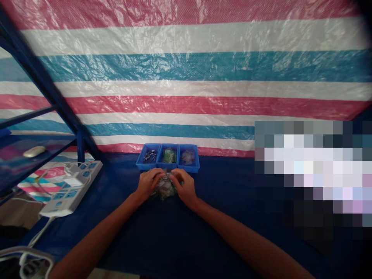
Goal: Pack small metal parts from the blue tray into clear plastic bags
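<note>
The left hand (pixel 149 184) and right hand (pixel 186 188) are bare, as are the left forearm (pixel 101 229) and right forearm (pixel 238 233), both slender and tapering smoothly to narrow wrists (pixel 136 198).

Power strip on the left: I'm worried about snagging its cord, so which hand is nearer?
Left. The left hand is right of the power strip, apart from it; the right hand is farther right.
</note>
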### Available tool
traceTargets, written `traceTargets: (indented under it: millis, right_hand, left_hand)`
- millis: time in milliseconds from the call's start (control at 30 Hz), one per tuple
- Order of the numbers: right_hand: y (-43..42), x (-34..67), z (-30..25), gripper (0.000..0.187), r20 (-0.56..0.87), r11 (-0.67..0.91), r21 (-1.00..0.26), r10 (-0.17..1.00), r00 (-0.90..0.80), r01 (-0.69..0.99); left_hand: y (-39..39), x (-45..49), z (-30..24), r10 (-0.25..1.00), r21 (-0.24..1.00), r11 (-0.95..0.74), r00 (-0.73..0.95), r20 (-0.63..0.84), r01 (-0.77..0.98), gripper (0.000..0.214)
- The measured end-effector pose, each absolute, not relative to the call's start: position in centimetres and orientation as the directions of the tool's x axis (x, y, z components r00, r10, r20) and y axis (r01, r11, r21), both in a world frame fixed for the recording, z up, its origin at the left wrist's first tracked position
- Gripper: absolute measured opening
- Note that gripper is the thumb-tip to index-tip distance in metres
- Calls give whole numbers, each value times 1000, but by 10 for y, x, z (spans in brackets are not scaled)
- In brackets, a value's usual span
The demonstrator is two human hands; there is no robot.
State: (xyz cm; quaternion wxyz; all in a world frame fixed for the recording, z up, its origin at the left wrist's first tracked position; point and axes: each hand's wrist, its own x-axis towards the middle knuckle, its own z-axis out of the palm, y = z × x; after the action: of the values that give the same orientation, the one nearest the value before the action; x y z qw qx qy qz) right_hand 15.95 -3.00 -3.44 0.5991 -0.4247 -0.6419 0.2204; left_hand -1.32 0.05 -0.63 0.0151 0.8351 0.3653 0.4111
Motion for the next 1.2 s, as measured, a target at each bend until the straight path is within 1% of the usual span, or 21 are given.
traceTargets:
  millis: [200, 367, 533, 767, 967, 1133, 1200]
  right_hand:
    - [-31, 160, -36, 16, 601, 557, -761, 799, 38, 332]
    - [-31, 161, -35, 16, 602, 562, -757, 798, 21, 334]
    - [-32, 161, -31, 16, 592, 553, -766, 805, 26, 326]
    - [-33, 161, -27, 21, 565, 520, -788, 823, 50, 330]
    - [-32, 162, -28, 25, 579, 529, -768, 814, 38, 361]
    - [-32, 162, -27, 28, 584, 533, -762, 811, 37, 368]
    - [-32, 162, -27, 26, 575, 531, -773, 818, 31, 348]
  left_hand:
    - [2, -14, -8, 575, 257, -750, 407, 710, 610, 22]
    - [4, -15, -10, 570, 245, -751, 413, 711, 613, 23]
    - [3, -15, -10, 590, 266, -753, 440, 676, 601, 19]
    - [-2, -13, -5, 626, 361, -747, 408, 665, 558, 16]
    - [-2, -11, -3, 568, 324, -792, 432, 700, 518, 13]
    - [-3, -10, 0, 586, 312, -774, 436, 683, 552, 19]
    - [-3, -10, -1, 599, 314, -760, 427, 677, 570, 20]
